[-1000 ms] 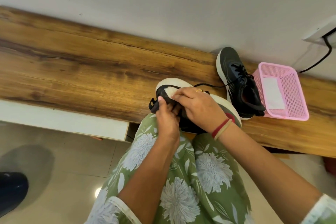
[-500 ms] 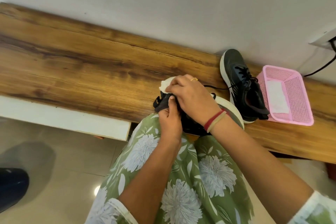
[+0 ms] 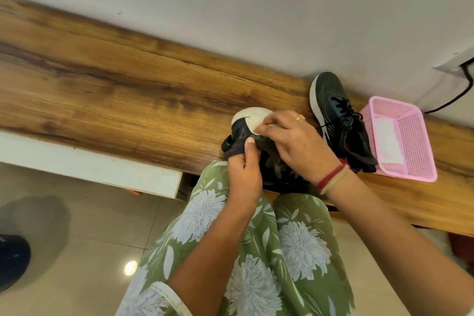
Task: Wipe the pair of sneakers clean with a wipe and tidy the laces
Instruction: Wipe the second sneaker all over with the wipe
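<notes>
Head view: a wooden bench (image 3: pixel 128 90) w/ strong brown grain is seen running from 9 to 3 o'clock against a pale wall. At frame centre the held sneaker (image 3: pixel 238 136) is propped at the bench's near edge. It has a dark, smooth upper & a rounded cream sole end turned up toward 12 o'clock. The left hand (image 3: pixel 243 172) is wrapped round its dark collar from 6 o'clock, thumb pressed flat on the upper. The right hand (image 3: pixel 295 141) is laid over the shoe from 3 o'clock, fingers curled, w/ a white wipe (image 3: pixel 269 125) pinched under the fingertips against the sole edge. Most of the wipe is hidden.

At 2 o'clock of the held shoe the second sneaker (image 3: pixel 333 115) is set upright on the bench, toe to the wall, dark w/ a white sole rim, black laces loose. Just beside it at 3 o'clock a pink plastic mesh basket (image 3: pixel 415 141) is placed, rectangular, w/ a folded white sheet (image 3: pixel 386 141) lying inside.

A gold ring (image 3: pixel 300 117) & red and beige wristbands (image 3: pixel 331 178) are worn on the right side. Green floral fabric (image 3: pixel 256 251) is spread over the lap at 6 o'clock.
</notes>
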Demonstrator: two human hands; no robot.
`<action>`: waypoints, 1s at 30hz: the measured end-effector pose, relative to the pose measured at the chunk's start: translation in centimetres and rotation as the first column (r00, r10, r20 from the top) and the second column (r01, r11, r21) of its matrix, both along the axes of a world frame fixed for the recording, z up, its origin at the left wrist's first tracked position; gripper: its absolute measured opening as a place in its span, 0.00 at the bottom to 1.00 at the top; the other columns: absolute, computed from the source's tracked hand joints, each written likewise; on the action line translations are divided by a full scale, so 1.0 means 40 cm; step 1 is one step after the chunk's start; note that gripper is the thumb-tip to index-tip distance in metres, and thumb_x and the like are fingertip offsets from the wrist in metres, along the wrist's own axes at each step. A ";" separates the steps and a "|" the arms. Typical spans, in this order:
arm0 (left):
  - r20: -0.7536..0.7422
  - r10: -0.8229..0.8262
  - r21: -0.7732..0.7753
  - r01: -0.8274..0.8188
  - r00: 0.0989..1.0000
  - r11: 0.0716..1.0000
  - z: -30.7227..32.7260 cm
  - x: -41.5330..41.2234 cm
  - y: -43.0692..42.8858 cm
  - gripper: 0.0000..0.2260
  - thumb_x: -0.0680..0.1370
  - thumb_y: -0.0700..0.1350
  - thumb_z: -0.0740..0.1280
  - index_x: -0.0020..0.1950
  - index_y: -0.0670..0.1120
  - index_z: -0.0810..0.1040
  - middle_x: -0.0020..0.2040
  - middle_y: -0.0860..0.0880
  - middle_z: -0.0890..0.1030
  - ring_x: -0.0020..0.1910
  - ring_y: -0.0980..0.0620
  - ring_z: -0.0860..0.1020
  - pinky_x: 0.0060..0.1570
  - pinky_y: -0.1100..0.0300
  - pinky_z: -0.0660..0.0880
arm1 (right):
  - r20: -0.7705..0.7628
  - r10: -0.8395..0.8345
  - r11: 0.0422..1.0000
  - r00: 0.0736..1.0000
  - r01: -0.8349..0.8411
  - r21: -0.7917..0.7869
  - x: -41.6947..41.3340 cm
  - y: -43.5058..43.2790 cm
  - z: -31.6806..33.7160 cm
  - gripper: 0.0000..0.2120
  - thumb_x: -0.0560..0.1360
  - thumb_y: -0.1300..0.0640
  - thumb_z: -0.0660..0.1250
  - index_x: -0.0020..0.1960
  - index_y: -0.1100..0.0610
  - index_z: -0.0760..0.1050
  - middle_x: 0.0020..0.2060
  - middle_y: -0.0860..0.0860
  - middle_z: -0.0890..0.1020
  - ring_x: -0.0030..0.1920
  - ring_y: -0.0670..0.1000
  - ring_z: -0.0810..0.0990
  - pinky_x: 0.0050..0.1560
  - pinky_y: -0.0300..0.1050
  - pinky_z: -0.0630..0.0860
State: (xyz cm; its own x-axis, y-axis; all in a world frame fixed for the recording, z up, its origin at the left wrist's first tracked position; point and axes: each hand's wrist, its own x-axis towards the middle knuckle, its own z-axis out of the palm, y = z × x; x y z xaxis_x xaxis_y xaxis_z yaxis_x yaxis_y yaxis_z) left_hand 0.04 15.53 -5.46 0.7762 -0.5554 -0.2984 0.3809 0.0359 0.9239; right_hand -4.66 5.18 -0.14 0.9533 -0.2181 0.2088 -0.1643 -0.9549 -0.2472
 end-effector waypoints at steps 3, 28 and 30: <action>0.033 -0.030 0.008 0.030 0.999 1.000 -0.008 -0.002 -0.001 0.22 0.82 0.44 0.56 0.27 0.47 0.62 0.20 0.57 0.63 0.21 0.61 0.61 0.23 0.68 0.59 | -0.038 0.033 0.999 0.999 -0.033 -0.009 0.025 -0.003 0.011 0.15 0.73 0.63 0.56 0.50 0.61 0.80 0.44 0.58 0.79 0.44 0.60 0.77 0.40 0.52 0.77; -0.124 -0.008 0.051 0.014 0.992 0.999 -0.023 0.007 -0.011 0.18 0.82 0.51 0.57 0.38 0.41 0.74 0.37 0.44 0.77 0.40 0.52 0.78 0.43 0.59 0.75 | 0.229 -0.548 0.749 0.805 0.350 0.563 -0.045 -0.024 0.044 0.16 0.74 0.69 0.63 0.51 0.51 0.79 0.49 0.49 0.77 0.50 0.37 0.74 0.52 0.29 0.70; -0.118 -0.022 0.054 0.028 0.993 0.998 -0.021 0.005 -0.010 0.18 0.82 0.51 0.57 0.39 0.40 0.73 0.36 0.43 0.75 0.39 0.50 0.76 0.44 0.57 0.74 | 0.163 -0.491 0.779 0.856 0.347 0.523 -0.021 -0.013 0.037 0.14 0.74 0.68 0.63 0.51 0.52 0.80 0.49 0.48 0.76 0.51 0.37 0.73 0.55 0.31 0.70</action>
State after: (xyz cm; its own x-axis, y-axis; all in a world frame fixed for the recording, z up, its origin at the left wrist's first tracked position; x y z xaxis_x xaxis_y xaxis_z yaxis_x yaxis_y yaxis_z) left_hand 0.24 15.11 -6.29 0.7202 -0.5540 -0.4177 0.4871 -0.0250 0.8730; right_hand -5.50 4.68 1.36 0.6604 -0.7191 0.2164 -0.3769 -0.5666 -0.7327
